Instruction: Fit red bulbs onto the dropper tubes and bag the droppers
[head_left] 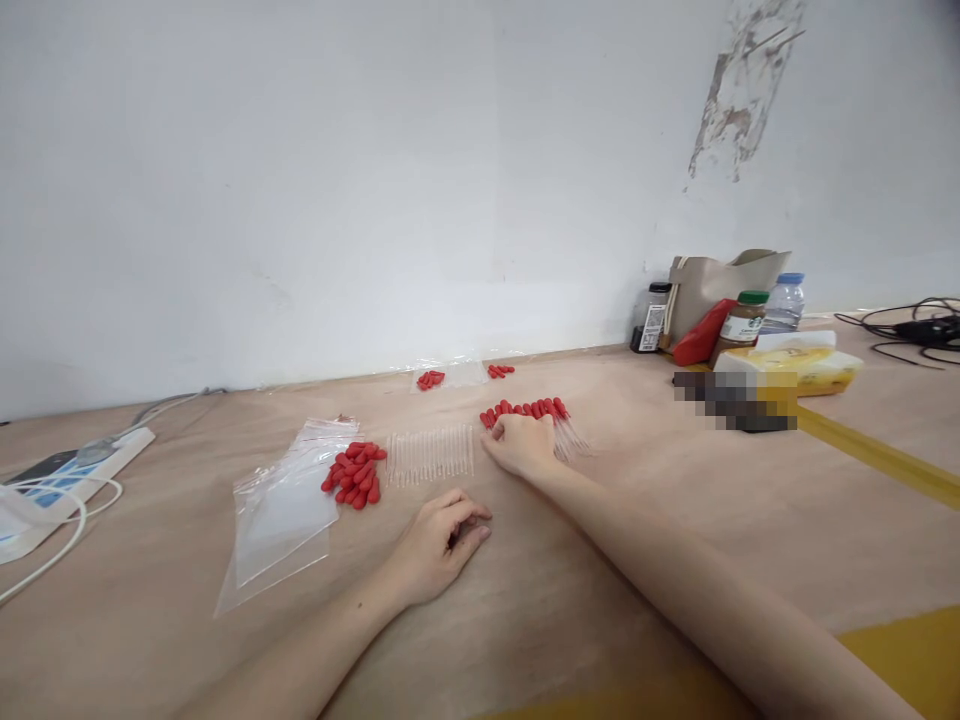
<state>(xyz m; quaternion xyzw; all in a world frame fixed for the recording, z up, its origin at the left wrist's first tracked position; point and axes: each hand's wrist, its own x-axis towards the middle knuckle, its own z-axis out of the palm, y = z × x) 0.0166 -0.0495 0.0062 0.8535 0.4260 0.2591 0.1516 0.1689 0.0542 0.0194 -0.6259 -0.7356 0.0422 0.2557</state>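
My right hand (521,443) rests on a row of finished droppers with red rubber bulbs (534,409), its fingers curled over their glass stems. Whether it grips one is hidden by the knuckles. My left hand (442,545) lies loosely curled on the wooden table (615,560), holding nothing, just in front of a row of clear glass tubes (430,455). A loose pile of red bulbs (356,473) sits left of the tubes, beside empty clear plastic bags (281,515).
More red bulbs (430,379) lie on a clear bag near the wall, with a few others (500,370) beside it. A power strip with white cables (64,480) is at far left. A beige bag (720,285), jars, a water bottle and a tissue pack (799,365) stand at right.
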